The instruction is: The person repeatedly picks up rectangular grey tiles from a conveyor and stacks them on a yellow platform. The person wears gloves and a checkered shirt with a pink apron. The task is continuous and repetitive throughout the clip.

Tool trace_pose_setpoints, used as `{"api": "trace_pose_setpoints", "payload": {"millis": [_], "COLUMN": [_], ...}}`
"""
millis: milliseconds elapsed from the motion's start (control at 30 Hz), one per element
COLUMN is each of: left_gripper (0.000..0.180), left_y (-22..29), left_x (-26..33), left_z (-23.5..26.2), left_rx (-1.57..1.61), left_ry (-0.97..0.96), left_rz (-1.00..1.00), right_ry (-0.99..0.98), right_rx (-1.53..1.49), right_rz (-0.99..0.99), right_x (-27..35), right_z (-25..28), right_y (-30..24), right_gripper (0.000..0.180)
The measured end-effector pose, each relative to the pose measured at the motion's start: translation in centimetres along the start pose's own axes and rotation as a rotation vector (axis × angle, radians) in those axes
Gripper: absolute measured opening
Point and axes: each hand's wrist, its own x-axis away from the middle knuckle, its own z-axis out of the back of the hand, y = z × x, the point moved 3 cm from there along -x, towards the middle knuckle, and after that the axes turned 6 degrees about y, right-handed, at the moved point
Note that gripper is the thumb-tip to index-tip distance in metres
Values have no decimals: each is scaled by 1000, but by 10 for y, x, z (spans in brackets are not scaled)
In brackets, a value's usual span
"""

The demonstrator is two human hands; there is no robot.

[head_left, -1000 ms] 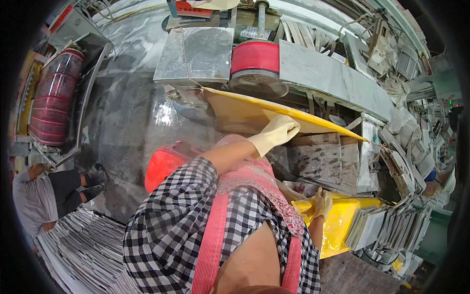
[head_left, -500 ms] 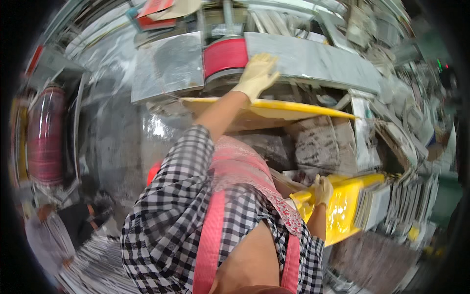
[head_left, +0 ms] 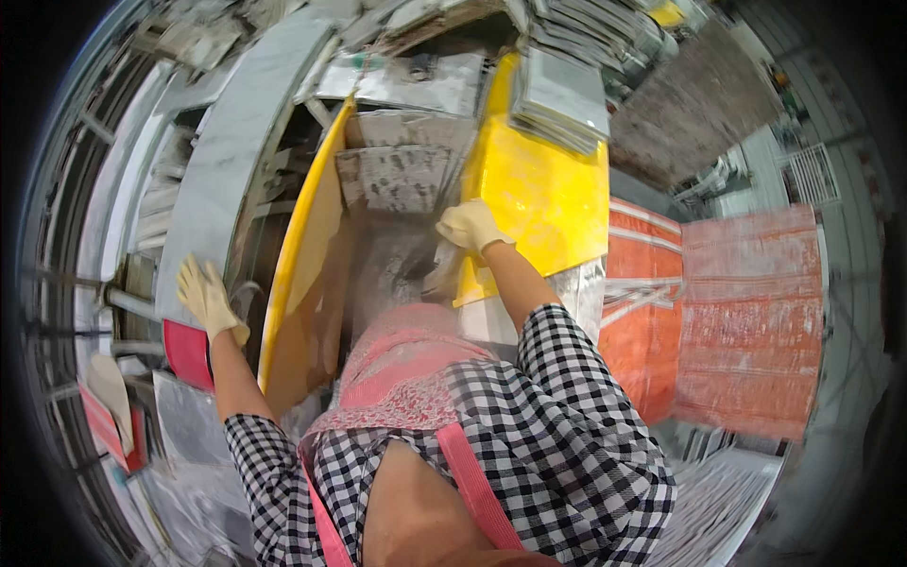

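My left hand, in a cream glove, has its fingers spread over the long grey slab-like surface. Just below it is a red band. My right hand, gloved alike, is closed at the inner edge of a yellow board with a wet-looking shine. Under its fingers hangs a blurred greyish piece; I cannot make out what the hand holds. Between my arms stands an upright yellow-edged panel, its inner face tan. Beyond it lie grey, stained tiles or boards in a recess.
A stack of grey tiles rests on the yellow board's far end. To the right are orange woven sheeting and a dark brown board. A pile of thin sheets lies at lower right. Red and beige cardboard sits far left.
My view has swung to the right, bringing the orange sheeting into sight. My left hand stays on the grey surface beside the red band; my right remains closed by the yellow board.
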Motion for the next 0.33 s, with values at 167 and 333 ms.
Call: {"api": "trace_pose_setpoints", "payload": {"millis": [167, 333], "left_gripper": [57, 57], "left_y": [-2, 10], "left_x": [13, -22], "left_z": [-1, -28], "left_rx": [147, 30], "left_ry": [147, 28], "left_rz": [-85, -103], "right_ry": [204, 158], "right_rx": [-25, -2], "right_rz": [25, -273], "right_x": [4, 3], "right_z": [-12, -29], "right_y": [-2, 6], "right_gripper": [33, 24]}}
